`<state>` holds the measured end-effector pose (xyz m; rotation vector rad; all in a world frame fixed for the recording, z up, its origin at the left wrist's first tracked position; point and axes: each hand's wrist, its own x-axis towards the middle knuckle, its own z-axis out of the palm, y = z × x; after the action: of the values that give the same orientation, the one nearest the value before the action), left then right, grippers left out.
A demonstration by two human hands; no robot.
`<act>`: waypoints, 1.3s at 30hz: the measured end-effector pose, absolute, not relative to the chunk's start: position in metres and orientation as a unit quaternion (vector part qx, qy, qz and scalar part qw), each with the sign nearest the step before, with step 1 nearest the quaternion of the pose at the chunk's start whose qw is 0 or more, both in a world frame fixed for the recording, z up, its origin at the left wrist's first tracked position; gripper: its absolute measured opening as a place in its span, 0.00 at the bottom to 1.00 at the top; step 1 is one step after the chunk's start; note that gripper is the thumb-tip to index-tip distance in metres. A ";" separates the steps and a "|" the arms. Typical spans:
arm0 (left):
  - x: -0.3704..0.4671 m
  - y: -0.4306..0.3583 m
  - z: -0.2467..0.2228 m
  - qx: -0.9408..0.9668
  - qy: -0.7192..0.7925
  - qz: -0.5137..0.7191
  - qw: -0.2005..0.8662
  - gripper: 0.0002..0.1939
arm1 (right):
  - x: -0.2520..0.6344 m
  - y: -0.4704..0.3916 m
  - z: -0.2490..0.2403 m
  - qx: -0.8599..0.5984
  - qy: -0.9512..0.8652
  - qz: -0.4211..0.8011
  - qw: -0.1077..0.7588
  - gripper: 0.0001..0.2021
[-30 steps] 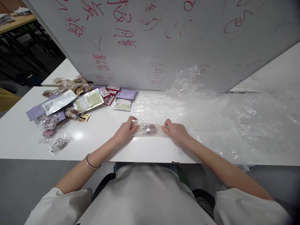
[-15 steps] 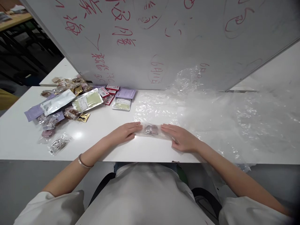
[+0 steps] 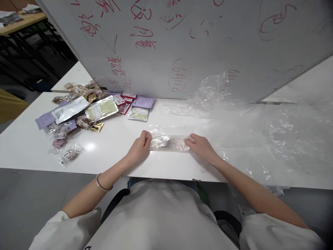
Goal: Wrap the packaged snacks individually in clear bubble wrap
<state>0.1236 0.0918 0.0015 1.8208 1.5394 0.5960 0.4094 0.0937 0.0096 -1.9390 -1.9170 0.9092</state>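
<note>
A small item [image 3: 168,141] lies wrapped under layers of clear plastic film, and its details are blurred by the film. My left hand [image 3: 142,145] pinches the left end of the folded film [image 3: 179,144]. At the right end, my right hand [image 3: 199,145] grips the film with curled fingers. Between the two hands the film forms a flat band just above or on the white table. More of the same clear sheet spreads behind and to the right.
Left on the white table [image 3: 23,149] lies a pile of packets, among them a silver pouch [image 3: 70,109], a green pouch [image 3: 102,107] and a purple packet [image 3: 143,101]. A whiteboard [image 3: 161,62] with red writing stands behind. Loose film [image 3: 293,135] covers the right side.
Both hands have gone from lying flat with stretched fingers to gripping the film ends. The film is folded further over the item. The whole view has shifted slightly.
</note>
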 end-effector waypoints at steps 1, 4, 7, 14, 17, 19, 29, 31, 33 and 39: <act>0.126 0.092 -0.001 0.706 0.600 0.224 0.302 0.14 | 0.407 0.095 0.009 -0.682 -0.671 0.270 0.108 0.15; 0.123 0.096 -0.007 0.759 0.579 0.260 0.146 0.18 | 0.407 0.096 0.002 -0.663 -0.727 0.103 0.147 0.10; 0.108 0.099 -0.006 0.871 0.410 0.244 0.118 0.15 | 0.417 0.090 -0.004 -0.491 -0.843 0.071 0.207 0.15; 0.085 0.108 -0.004 0.873 0.364 0.194 0.261 0.17 | 0.442 0.079 -0.005 -0.358 -0.882 0.245 0.182 0.19; 0.093 0.111 -0.003 0.785 0.484 0.232 0.309 0.18 | 0.434 0.083 -0.004 -0.507 -0.777 0.304 0.217 0.14; 0.101 0.113 -0.001 0.748 0.541 0.226 0.311 0.19 | 0.424 0.088 -0.002 -0.604 -0.705 0.312 0.202 0.14; 0.165 0.087 -0.010 0.898 0.397 0.171 0.078 0.23 | 0.401 0.105 -0.006 -0.656 -0.717 0.159 0.175 0.07; 0.177 0.080 -0.014 0.904 0.395 0.130 0.096 0.27 | 0.405 0.110 -0.001 -0.670 -0.685 0.224 0.176 0.10; 0.182 0.077 -0.015 0.896 0.416 0.110 0.106 0.28 | 0.409 0.117 0.006 -0.691 -0.624 0.319 0.179 0.15; 0.187 0.072 -0.019 0.879 0.453 0.106 0.103 0.27 | 0.418 0.121 0.023 -0.609 -0.400 0.630 0.269 0.18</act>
<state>0.1872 0.0717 -0.0191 2.5953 1.3360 0.3138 0.4179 0.1205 0.0228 -1.6414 -1.0790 1.6976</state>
